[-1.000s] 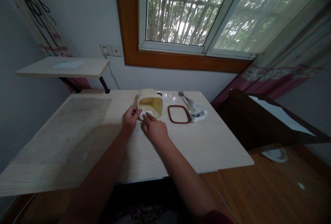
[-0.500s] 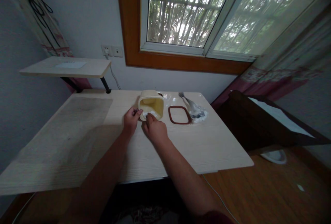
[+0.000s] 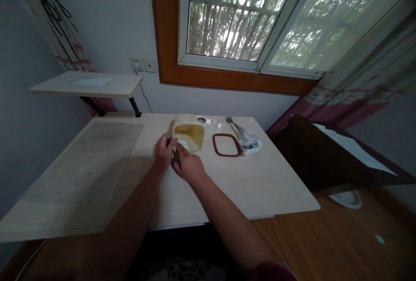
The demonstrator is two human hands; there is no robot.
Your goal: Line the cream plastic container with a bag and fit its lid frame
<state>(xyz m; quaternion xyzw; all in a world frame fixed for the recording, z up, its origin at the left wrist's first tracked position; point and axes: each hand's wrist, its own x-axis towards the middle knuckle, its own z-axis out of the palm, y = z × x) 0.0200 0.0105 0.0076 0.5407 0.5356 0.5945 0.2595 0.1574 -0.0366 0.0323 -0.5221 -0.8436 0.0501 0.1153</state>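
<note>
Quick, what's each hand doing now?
Left hand: curled against the cream container, hold unclear.
Right hand: fingertips at the white piece, hold unclear.

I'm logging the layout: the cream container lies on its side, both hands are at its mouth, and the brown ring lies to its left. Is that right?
No: the head view shows the ring right of the container, not left. The container does lie on its side, with the left hand and right hand at its mouth.

A dark speck at the fingertips of the left hand [image 3: 164,151] is too small to identify; the right hand [image 3: 186,166] covers part of the white scrap [image 3: 183,143] at the mouth of the tub [image 3: 190,121].
</note>
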